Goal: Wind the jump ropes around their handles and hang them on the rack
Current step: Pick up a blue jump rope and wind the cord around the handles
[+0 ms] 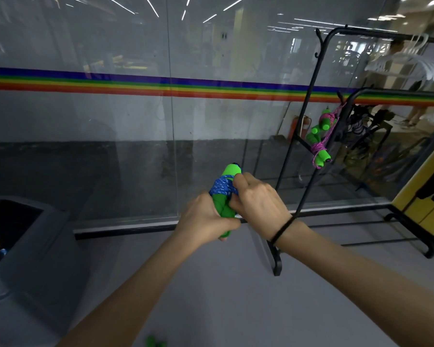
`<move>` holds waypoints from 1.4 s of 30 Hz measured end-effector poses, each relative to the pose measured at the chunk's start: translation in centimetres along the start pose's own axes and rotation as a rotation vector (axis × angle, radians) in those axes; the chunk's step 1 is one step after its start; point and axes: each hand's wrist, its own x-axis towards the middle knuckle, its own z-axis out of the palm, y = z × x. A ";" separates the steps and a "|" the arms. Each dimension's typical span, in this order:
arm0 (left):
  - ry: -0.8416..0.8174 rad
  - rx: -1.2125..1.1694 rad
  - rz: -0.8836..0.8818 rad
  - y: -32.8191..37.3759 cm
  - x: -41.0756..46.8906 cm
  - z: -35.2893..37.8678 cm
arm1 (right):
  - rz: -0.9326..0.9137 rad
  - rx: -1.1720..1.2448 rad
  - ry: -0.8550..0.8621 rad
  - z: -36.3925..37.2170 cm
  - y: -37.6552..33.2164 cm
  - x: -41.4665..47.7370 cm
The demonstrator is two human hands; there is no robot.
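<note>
The left hand (206,219) is wrapped tight around the lower half of a pair of green foam handles (225,210), holding them side by side and tilted a little away from the body. The right hand (257,200) sits just above it, its fingers curled in and pinching the blue rope (222,186), which is coiled in a thick band round the middle of the handles. The top end of one handle pokes out above the coil. A black hair tie (282,230) circles the right wrist. The bundle is held in front of the chest, well short of the black metal rack (276,261) standing off to the right. Two other wound jump ropes with pink cord (320,152) hang on the near end of the rack, and white hangers (406,66) hang from its top bar. Behind it all runs a glass wall (110,121) with a rainbow stripe (135,83). A grey bin (35,246) stands at the left, and something green (156,343) lies on the floor at the bottom edge.
</note>
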 end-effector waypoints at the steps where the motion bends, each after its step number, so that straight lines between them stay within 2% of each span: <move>1: 0.004 -0.011 -0.002 0.0 0.1 0.0 | 0.030 0.032 0.019 0.2 -0.1 0.1; 6: 0.029 -0.136 -0.036 -0.4 0.5 -0.1 | 0.055 0.173 0.052 0.5 -0.4 0.1; 11: 0.184 -0.091 -0.036 -1.6 0.6 0.3 | 0.094 0.395 0.064 0.1 -0.2 -0.2; 15: 0.212 0.012 -0.038 -2.1 0.5 0.9 | 0.132 0.225 -0.057 0.5 -1.1 -0.1; 18: 0.201 0.027 -0.056 -2.0 0.6 1.4 | 0.166 0.104 -0.073 1.2 -1.6 0.1; 21: 0.192 -0.016 -0.066 -1.9 0.6 1.5 | 0.206 0.155 -0.095 1.3 -1.5 0.0; 27: 0.158 -0.075 -0.050 -2.4 0.3 0.8 | 0.143 0.255 -0.110 0.8 -1.1 -0.8; 30: 0.153 -0.087 -0.047 -2.4 0.5 1.0 | 0.239 0.184 -0.124 0.7 -1.9 -0.7; 33: 0.179 -0.073 -0.052 -2.2 0.5 1.3 | 0.337 0.077 -0.065 1.2 -2.8 -0.1; 35: 0.187 -0.044 -0.042 -2.3 0.4 1.3 | 0.387 0.107 -0.064 1.4 -3.3 0.1; 36: 0.186 -0.037 -0.033 -2.3 0.3 1.2 | 0.384 0.124 -0.115 1.3 -3.5 0.2; 39: 0.165 -0.045 -0.029 -2.8 -0.1 1.0 | 0.348 0.089 -0.100 0.7 -3.6 -0.1; 42: 0.172 -0.055 -0.017 -3.7 -0.5 0.9 | 0.287 0.405 -0.144 -0.2 -2.5 -0.9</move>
